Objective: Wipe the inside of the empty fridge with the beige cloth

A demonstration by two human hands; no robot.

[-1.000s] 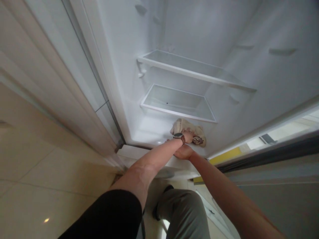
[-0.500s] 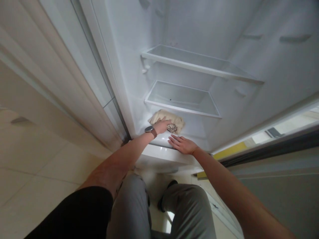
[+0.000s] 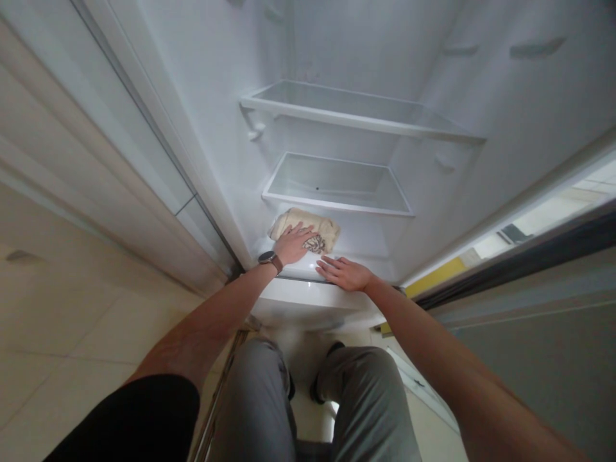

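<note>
I look down into an open white fridge. My left hand (image 3: pixel 292 242), with a watch on the wrist, lies flat with fingers spread on a beige cloth (image 3: pixel 308 229) that rests on the fridge floor (image 3: pixel 359 246) at its left side. My right hand (image 3: pixel 342 272) lies palm down, fingers stretched out, on the front ledge of the fridge floor, just right of the cloth and holding nothing.
Two glass shelves, a lower shelf (image 3: pixel 337 186) and an upper shelf (image 3: pixel 356 112), sit above the cloth. The fridge door (image 3: pixel 529 244) stands open at right. A white cabinet front (image 3: pixel 96 160) is at left. My knees in grey trousers (image 3: pixel 308 398) are below, over pale floor tiles.
The cloth and my left hand have slid from the right of the fridge floor to its left side. My right hand has come up onto the front ledge and lies flat.
</note>
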